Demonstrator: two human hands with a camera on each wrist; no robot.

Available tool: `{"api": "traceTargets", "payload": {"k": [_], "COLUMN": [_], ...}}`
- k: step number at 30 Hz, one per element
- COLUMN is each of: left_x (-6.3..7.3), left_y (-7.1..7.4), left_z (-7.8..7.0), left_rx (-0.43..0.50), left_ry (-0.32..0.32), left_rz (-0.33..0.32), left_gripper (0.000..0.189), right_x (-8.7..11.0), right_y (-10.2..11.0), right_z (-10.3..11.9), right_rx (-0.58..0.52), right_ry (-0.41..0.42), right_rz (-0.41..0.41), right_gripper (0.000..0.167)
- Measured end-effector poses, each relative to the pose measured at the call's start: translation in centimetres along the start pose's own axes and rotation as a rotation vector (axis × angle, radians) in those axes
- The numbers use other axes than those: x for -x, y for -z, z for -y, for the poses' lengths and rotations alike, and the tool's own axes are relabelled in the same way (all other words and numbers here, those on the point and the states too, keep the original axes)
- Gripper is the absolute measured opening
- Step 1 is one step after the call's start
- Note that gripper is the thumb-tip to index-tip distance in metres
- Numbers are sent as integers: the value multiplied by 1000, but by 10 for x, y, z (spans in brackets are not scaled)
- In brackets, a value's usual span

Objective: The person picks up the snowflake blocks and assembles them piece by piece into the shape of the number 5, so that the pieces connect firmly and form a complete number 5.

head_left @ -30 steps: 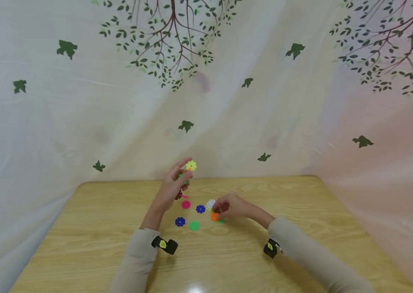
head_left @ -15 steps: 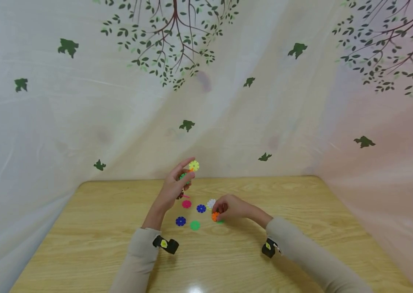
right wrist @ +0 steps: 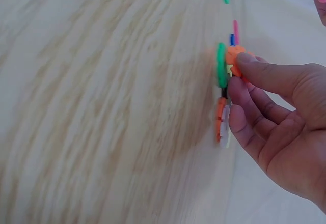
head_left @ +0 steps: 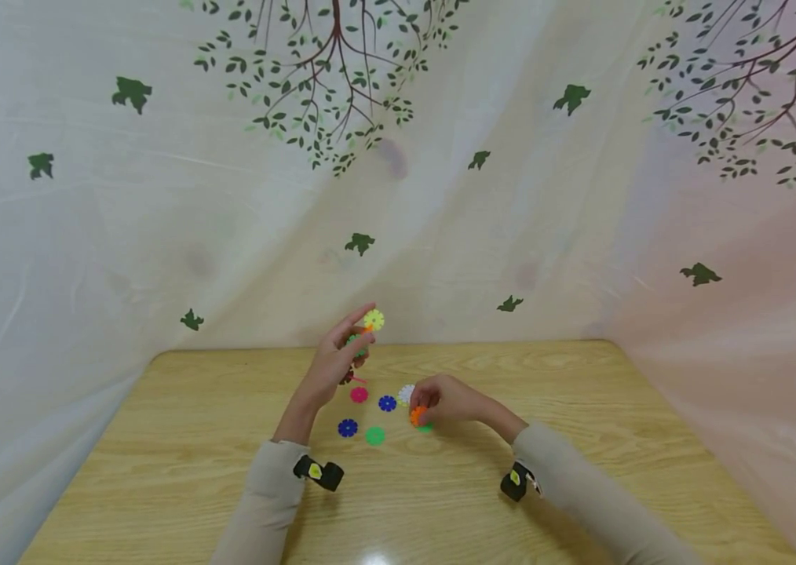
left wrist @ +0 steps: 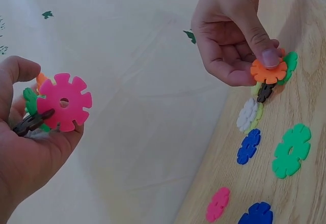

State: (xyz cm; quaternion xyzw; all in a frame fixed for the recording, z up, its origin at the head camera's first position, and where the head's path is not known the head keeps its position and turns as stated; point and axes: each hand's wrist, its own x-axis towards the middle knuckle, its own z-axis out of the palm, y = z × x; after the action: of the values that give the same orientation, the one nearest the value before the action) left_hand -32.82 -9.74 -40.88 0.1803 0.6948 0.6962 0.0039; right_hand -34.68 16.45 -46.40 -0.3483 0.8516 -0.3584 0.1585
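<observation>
My left hand (head_left: 330,362) is raised above the far part of the table and grips several joined notched plastic discs. A yellow disc (head_left: 374,319) tops that cluster; a pink disc (left wrist: 76,95), a dark brown disc (left wrist: 28,124) and a green disc (left wrist: 30,101) show in the left wrist view. Low over the table, my right hand (head_left: 456,399) pinches an orange disc (left wrist: 267,75) between thumb and fingers. Beneath it lie a green disc (right wrist: 221,63) and a dark disc (left wrist: 265,92). A white disc (left wrist: 247,114) overlaps a yellow one beside my right fingers.
Between the hands on the wooden table (head_left: 186,455) lie a pink disc (head_left: 359,395), two blue discs, one nearer (head_left: 348,428), and a green disc (head_left: 375,435). A pale printed curtain (head_left: 264,235) hangs behind the table's far edge.
My right hand's orange disc has shifted slightly up and right, showing more of the green disc beneath. My left hand moved slightly right at first, then stayed still, holding its joined discs.
</observation>
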Motion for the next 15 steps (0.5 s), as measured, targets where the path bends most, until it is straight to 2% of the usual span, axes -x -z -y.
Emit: {"api": "traceTargets", "payload": {"k": [6,10,15], "left_x": [0,1,1], "left_y": [3,3,2], "left_z": [1,1,0], "left_rx": [4,40,112], "left_ry": [-4,-12,-56], "left_rz": [21,14,-29], "left_gripper": [53,53,52], "right_x": [-1,-3,-7], "right_y": [4,6,7], "right_z": [2,8,24], "right_rx": [-35,-139,-308], "right_ry": [17,22,42], "right_rz": [-67,-127,-215], "right_gripper": [15,22,28]}}
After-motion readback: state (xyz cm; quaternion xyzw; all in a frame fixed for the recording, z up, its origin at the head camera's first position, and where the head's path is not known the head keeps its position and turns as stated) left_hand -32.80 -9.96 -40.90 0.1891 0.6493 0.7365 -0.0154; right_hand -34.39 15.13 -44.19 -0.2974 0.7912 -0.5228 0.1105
